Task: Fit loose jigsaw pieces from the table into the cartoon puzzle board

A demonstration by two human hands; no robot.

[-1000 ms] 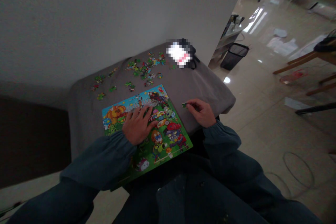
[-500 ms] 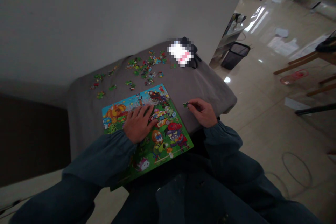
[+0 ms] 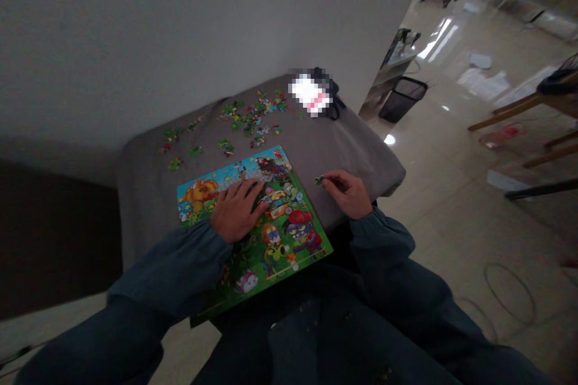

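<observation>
I see a grey cloth-covered worktop (image 3: pixel 343 150) above a glossy tiled floor (image 3: pixel 442 222); a pixelated object (image 3: pixel 311 94) stays unreadable. My left hand (image 3: pixel 237 212) lies fingers-spread on a colourful cardboard jigsaw board (image 3: pixel 293 234), while my right hand (image 3: pixel 347 194) pinches a small green puzzle piece (image 3: pixel 319 180) just beside it.

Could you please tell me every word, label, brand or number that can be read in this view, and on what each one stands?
None can be read.
The white and pink item at the far edge of the grey cloth is too blurred to read.
Any lettering on the jigsaw puzzle is too small to read.
</observation>
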